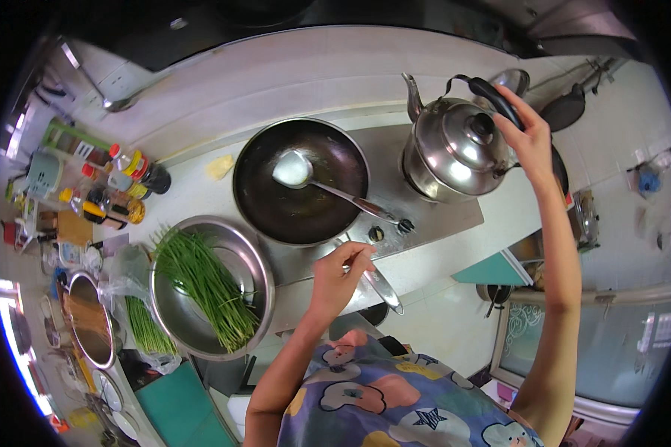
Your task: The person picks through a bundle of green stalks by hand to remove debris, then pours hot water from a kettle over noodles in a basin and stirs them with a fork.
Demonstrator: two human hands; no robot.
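Observation:
My right hand [525, 131] grips the black handle of a stainless steel kettle [453, 151], which is at the right side of the gas hob [447, 215]. My left hand [344, 274] is above the counter's front edge, close to the metal handle [387, 290] of the wok; its fingers are bent, and whether they touch anything is unclear. The dark wok [324, 218] sits on the hob's left side. A metal wok spatula [293, 169] lies in it, its handle across the rim towards the control knobs [376, 233].
Left of the wok, a steel basin [264, 279] holds long green stalks [207, 285]. More stalks lie in a plastic bag [148, 329]. Sauce and oil bottles [140, 167] stand behind. A ladle [109, 103] hangs on the wall, and a pan [563, 109] hangs at right.

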